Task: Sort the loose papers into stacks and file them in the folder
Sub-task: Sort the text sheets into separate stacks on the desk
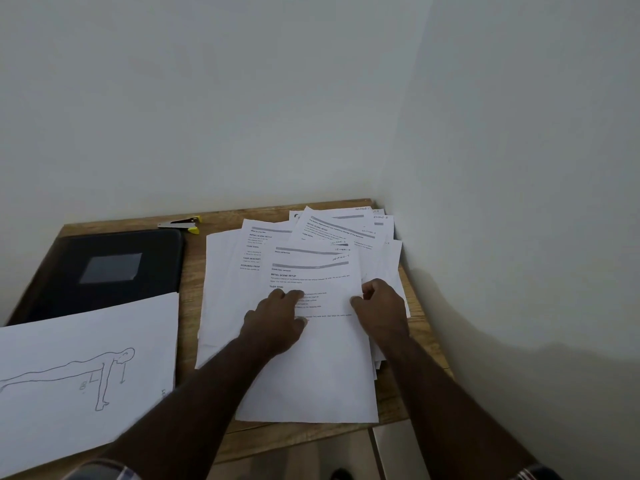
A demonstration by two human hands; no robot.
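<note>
A loose, fanned pile of printed papers (311, 258) covers the right half of the wooden table (190, 299). Its top sheet (318, 368) reaches toward the front edge. My left hand (277, 320) lies flat on that top sheet, fingers pressing on the text. My right hand (381, 306) pinches the top sheet's right edge, fingers curled round it. A black folder (107, 271) lies closed at the back left. In front of it rests a sheet with a line drawing of a figure in a push-up pose (79, 375).
A small stapler with yellow ends (183, 224) lies at the back edge beside the folder. Walls close the table in behind and on the right. The table's front edge runs just below the papers, with floor beyond.
</note>
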